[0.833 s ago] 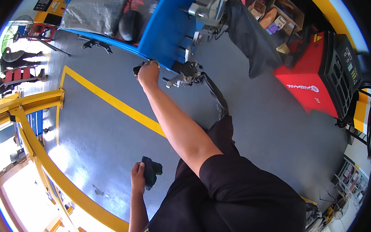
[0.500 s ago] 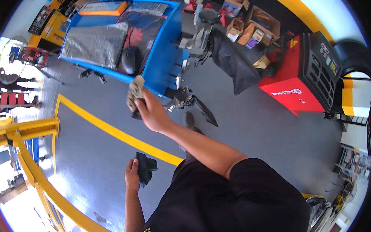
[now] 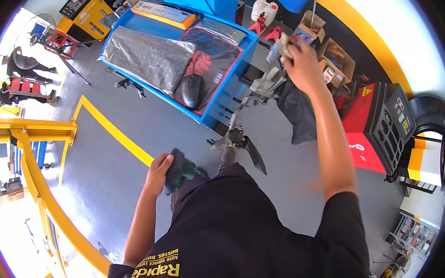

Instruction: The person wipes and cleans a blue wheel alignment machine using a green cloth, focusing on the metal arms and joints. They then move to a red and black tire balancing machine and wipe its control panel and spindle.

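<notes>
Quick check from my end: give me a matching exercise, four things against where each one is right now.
1. dark cloth
2. tan cloth
3. black mouse
4. red-and-black machine

A. on top of the blue cart
B. in the right hand
C. at the picture's right side
D. in the left hand

Pairs: 1-D, 2-B, 3-A, 4-C

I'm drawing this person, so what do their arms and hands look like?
The left hand and right hand wear no gloves. Both forearms are bare too, with no watch or bracelet showing. The black T-shirt has short black sleeves and yellow lettering on its front.
</notes>
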`<action>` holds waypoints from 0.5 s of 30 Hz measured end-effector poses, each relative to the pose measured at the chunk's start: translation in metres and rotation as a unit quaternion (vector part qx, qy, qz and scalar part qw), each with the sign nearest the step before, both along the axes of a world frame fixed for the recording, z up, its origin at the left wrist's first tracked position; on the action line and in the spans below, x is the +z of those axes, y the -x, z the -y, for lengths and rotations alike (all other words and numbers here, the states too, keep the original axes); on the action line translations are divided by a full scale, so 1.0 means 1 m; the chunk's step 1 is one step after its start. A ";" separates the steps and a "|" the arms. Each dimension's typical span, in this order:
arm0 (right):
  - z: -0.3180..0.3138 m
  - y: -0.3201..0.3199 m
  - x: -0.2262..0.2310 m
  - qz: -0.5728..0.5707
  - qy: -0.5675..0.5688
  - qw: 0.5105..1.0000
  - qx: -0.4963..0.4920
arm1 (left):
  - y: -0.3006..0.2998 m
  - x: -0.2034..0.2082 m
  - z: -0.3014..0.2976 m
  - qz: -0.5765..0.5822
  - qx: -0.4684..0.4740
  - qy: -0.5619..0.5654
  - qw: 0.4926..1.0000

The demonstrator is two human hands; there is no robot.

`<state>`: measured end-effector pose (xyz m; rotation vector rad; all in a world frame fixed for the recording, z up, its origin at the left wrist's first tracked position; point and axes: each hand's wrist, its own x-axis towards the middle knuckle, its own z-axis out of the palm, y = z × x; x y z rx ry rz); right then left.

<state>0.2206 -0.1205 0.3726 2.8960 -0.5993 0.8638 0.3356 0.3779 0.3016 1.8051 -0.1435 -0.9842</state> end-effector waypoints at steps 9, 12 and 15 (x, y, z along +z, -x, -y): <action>-0.006 -0.050 -0.022 -0.218 -0.032 0.968 -0.117 | -0.065 0.033 0.029 0.015 -0.073 -0.006 0.997; -0.003 -0.057 -0.037 -0.206 -0.025 0.964 -0.167 | -0.091 0.027 0.045 0.015 -0.097 0.014 0.995; -0.011 -0.068 -0.030 -0.209 -0.024 0.952 -0.224 | -0.121 0.044 0.067 0.008 -0.179 0.072 0.981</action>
